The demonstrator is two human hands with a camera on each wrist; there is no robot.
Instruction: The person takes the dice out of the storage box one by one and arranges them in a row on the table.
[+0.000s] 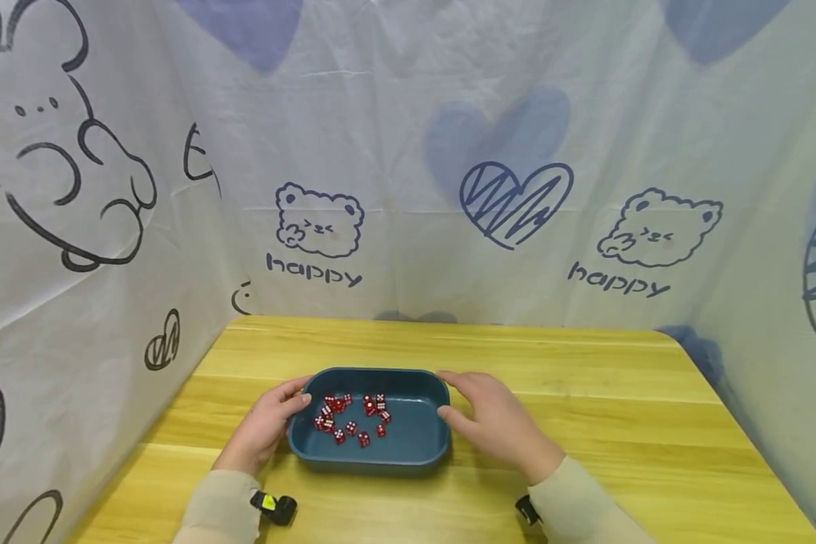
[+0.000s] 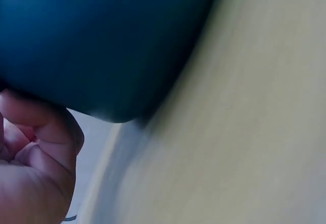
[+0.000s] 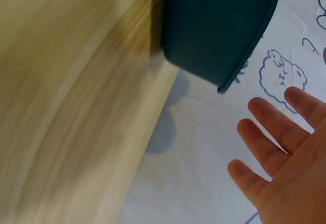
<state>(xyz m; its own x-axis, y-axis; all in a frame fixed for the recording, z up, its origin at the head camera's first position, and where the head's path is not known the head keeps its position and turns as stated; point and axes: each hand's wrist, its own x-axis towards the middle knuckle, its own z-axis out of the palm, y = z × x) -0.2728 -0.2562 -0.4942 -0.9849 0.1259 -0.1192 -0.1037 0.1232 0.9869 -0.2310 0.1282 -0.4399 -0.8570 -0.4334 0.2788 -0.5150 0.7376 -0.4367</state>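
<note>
Sleeves and two wrist-worn cameras sit closest, at the near edge of the wooden table (image 1: 585, 393), and from them both forearms reach toward the blue tray (image 1: 408, 446) resting near the middle of that edge. On the left, the left hand (image 1: 265, 427) has its fingers curled against the tray's left end, thumb near the rim; the left wrist view shows bent fingers pressed to the dark wall, so it appears to grip that end. Inside the tray lies a loose scatter of red dice (image 1: 350, 415), mostly toward its left half. On the right, the right hand (image 1: 493, 415) is relaxed with fingers spread and straight, fingertips at the tray's right end, holding nothing. Judging from this, a one-sided grasp could tip or slide the tray, sending dice rolling to one end or over the rim.
</note>
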